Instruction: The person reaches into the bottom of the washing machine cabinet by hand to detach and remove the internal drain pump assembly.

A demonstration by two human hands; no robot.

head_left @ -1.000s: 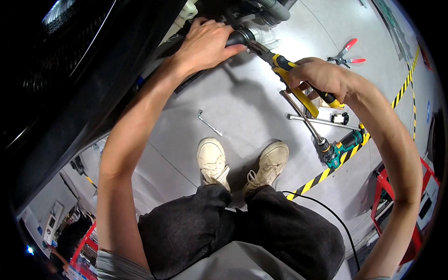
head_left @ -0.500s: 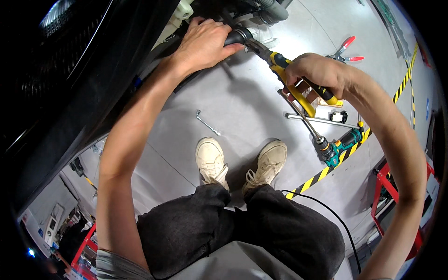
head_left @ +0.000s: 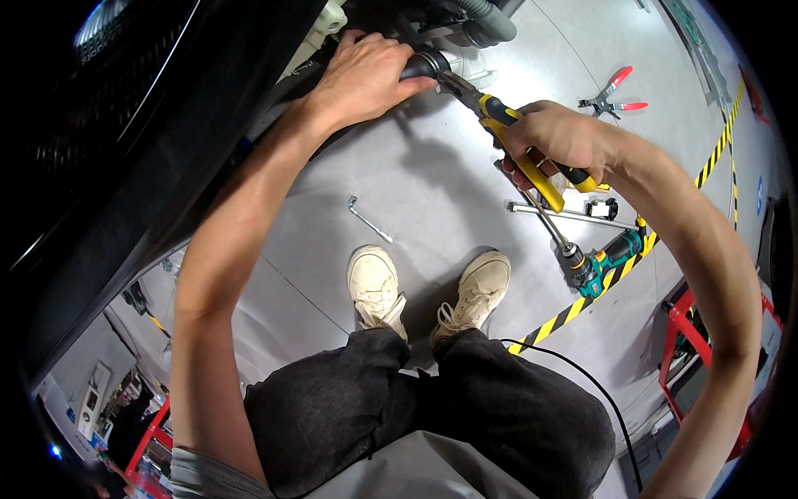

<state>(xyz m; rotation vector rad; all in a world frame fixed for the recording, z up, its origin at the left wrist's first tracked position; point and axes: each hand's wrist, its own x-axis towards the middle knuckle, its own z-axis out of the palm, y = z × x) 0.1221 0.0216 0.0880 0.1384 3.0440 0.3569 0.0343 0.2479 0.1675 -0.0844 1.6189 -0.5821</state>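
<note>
My left hand point(head_left: 370, 75) is wrapped around a black rubber hose point(head_left: 418, 65) beside the dark car body, its thumb stretched along the hose toward the hose's end. A metal clamp ring point(head_left: 435, 60) shows around that end. My right hand point(head_left: 557, 137) grips yellow-and-black handled pliers point(head_left: 495, 108) by both handles. The jaws of the pliers meet the underside of the hose end at the clamp, close to my left thumb; exactly what sits between them is too small to tell. Most of the left fingers are hidden behind the hose.
Below my hands, a socket wrench point(head_left: 370, 219) lies on the grey floor. A teal cordless drill point(head_left: 600, 262) with a long bit, a metal bar point(head_left: 573, 214) and red-handled pliers point(head_left: 613, 93) lie to the right. Yellow-black tape point(head_left: 565, 316) crosses the floor; a grey corrugated hose point(head_left: 490, 23) hangs above.
The handles of the pliers have come slightly closer together in my right hand, which has shifted a little down and left. My left hand stays in place on the hose.
</note>
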